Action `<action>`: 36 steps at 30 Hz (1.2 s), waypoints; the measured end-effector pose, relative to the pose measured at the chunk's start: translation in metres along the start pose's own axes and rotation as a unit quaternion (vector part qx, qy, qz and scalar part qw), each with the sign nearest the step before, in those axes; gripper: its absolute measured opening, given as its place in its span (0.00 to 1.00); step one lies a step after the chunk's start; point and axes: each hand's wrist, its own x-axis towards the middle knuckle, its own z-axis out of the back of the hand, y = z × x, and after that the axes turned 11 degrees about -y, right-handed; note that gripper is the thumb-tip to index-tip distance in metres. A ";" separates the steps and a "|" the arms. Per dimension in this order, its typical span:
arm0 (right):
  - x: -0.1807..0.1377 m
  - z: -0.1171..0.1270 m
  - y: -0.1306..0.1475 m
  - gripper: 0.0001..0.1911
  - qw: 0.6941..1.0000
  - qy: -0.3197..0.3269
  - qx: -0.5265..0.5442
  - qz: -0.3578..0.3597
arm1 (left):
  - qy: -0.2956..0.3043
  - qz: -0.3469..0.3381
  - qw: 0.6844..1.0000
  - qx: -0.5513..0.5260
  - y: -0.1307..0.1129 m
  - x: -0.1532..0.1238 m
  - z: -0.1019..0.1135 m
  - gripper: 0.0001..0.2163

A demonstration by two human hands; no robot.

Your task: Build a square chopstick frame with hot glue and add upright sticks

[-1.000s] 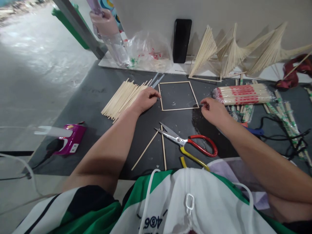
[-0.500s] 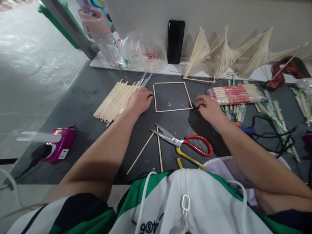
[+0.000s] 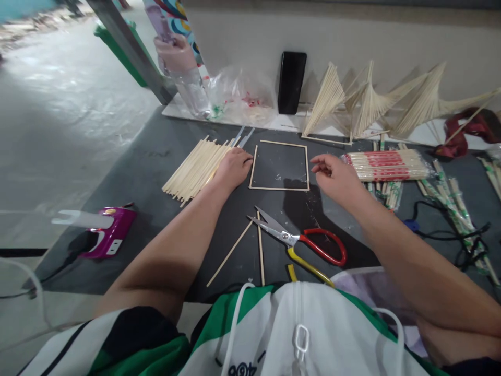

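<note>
Four thin wooden sticks form a square outline (image 3: 278, 189) on the dark table, with a small gap at its upper left corner. My left hand (image 3: 234, 169) rests between this outline and a row of loose wooden sticks (image 3: 195, 169), fingers stretched toward the outline's left side and holding nothing that I can see. Just right of the outline, my right hand (image 3: 332, 175) hovers with its fingers apart and nothing in them. Closer to me, scissors (image 3: 289, 238) with one red and one yellow handle lie with parted blades beside two single sticks (image 3: 261, 250).
At the back stand a water bottle (image 3: 182, 73), a plastic bag (image 3: 242, 96), a black phone (image 3: 291, 82) and a twisted stick model (image 3: 370, 104). Wrapped sticks (image 3: 391, 165) and dark cables (image 3: 438, 235) lie right. A magenta plug-in device (image 3: 113, 232) sits left.
The view has shifted slightly. The outline's far side has slid right against its near side, so the right stick stands straighter and the left one leans. My right hand is nearer the outline.
</note>
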 end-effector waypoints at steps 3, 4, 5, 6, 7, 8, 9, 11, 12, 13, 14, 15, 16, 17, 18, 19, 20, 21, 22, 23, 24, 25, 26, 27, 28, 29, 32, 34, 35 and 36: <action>0.029 -0.020 0.022 0.21 0.999 -0.022 0.013 0.044 | 0.005 -0.004 1.000 -0.001 -0.002 0.000 0.000 0.16; 0.040 -0.030 0.026 0.22 0.998 -0.027 0.010 0.058 | 0.004 -0.003 1.000 -0.004 -0.002 0.000 0.000 0.16; 0.052 -0.041 0.029 0.22 0.997 -0.028 0.005 0.068 | 0.002 -0.002 1.000 -0.008 -0.003 0.000 0.000 0.16; 0.064 -0.051 0.030 0.22 0.997 -0.025 -0.006 0.072 | -0.001 0.001 1.000 -0.012 -0.003 -0.001 0.000 0.16; 0.075 -0.060 0.029 0.22 0.997 -0.016 -0.019 0.070 | -0.003 0.003 1.000 -0.015 -0.004 -0.002 -0.001 0.16; 0.086 -0.068 0.027 0.21 0.997 -0.009 -0.034 0.064 | -0.005 0.004 1.000 -0.015 -0.004 -0.002 -0.001 0.16; 0.096 -0.075 0.024 0.20 0.997 0.002 -0.050 0.058 | -0.005 0.002 1.000 -0.013 -0.003 -0.003 -0.001 0.16; 0.113 -0.081 0.016 0.18 0.996 0.019 -0.075 0.038 | 0.000 -0.003 1.000 -0.006 -0.001 -0.003 -0.002 0.15; 0.120 -0.081 0.012 0.18 0.996 0.024 -0.079 0.028 | 0.004 -0.005 1.000 0.000 0.000 -0.003 -0.002 0.15; 0.126 -0.079 0.008 0.17 0.997 0.026 -0.076 0.019 | 0.009 -0.005 1.000 0.007 0.002 -0.003 -0.001 0.15; 0.132 -0.077 0.003 0.16 0.997 0.025 -0.066 0.012 | 0.013 -0.003 1.000 0.015 0.005 -0.003 -0.001 0.15; 0.136 -0.073 -0.002 0.15 0.998 0.025 -0.050 0.006 | 0.016 0.001 1.000 0.023 0.007 -0.003 -0.001 0.16; 0.140 -0.070 -0.007 0.14 0.999 0.029 -0.028 -0.002 | 0.017 0.005 0.999 0.030 0.009 -0.003 0.000 0.16; 0.144 -0.066 -0.012 0.13 0.999 0.035 -0.001 -0.012 | 0.018 0.008 0.999 0.035 0.011 -0.003 0.000 0.17; 0.147 -0.064 -0.017 0.14 0.998 0.043 0.026 -0.025 | 0.021 0.009 0.999 0.040 0.011 -0.002 0.001 0.17; 0.148 -0.062 -0.021 0.15 0.997 0.049 0.048 -0.036 | 0.026 0.009 0.999 0.045 0.011 -0.002 0.002 0.17; 0.150 -0.062 -0.025 0.17 0.996 0.051 0.057 -0.040 | 0.032 0.011 0.998 0.052 0.009 0.000 0.003 0.17; 0.150 -0.064 -0.027 0.18 0.997 0.048 0.055 -0.036 | 0.040 0.013 0.997 0.061 0.007 0.001 0.004 0.17; 0.149 -0.067 -0.027 0.19 0.998 0.042 0.042 -0.025 | 0.048 0.016 0.996 0.073 0.004 0.004 0.005 0.18; 0.147 -0.072 -0.025 0.20 0.999 0.038 0.025 -0.010 | 0.056 0.019 0.995 0.084 0.000 0.007 0.007 0.18; 0.145 -0.078 -0.022 0.20 0.999 0.037 0.009 0.006 | 0.065 0.022 0.993 0.094 -0.004 0.010 0.008 0.18; 0.142 -0.084 -0.017 0.20 0.999 0.040 -0.004 0.019 | 0.074 0.025 0.992 0.100 -0.008 0.015 0.009 0.18; 0.138 -0.090 -0.012 0.20 0.999 0.044 -0.012 0.028 | 0.082 0.026 0.991 0.102 -0.011 0.019 0.009 0.18; 0.133 -0.095 -0.006 0.20 0.998 0.050 -0.019 0.035 | 0.088 0.028 0.991 0.099 -0.013 0.023 0.008 0.18; 0.129 -0.100 0.001 0.20 0.997 0.053 -0.030 0.041 | 0.090 0.033 0.991 0.091 -0.014 0.027 0.007 0.18; 0.124 -0.104 0.006 0.21 0.997 0.054 -0.043 0.047 | 0.085 0.041 0.992 0.081 -0.014 0.030 0.005 0.18; 0.113 -0.111 0.020 0.22 0.993 0.063 -0.085 0.055 | 0.045 0.069 0.995 0.051 -0.011 0.032 -0.004 0.18; 0.109 -0.114 0.025 0.23 0.990 0.073 -0.111 0.056 | 0.010 0.075 0.996 0.037 -0.008 0.029 -0.011 0.17; 0.109 -0.116 0.027 0.24 0.988 0.077 -0.123 0.056 | -0.002 0.071 0.997 0.029 -0.006 0.026 -0.014 0.16; 0.109 -0.118 0.028 0.25 0.986 0.081 -0.134 0.054 | -0.011 0.066 0.998 0.020 -0.005 0.024 -0.016 0.16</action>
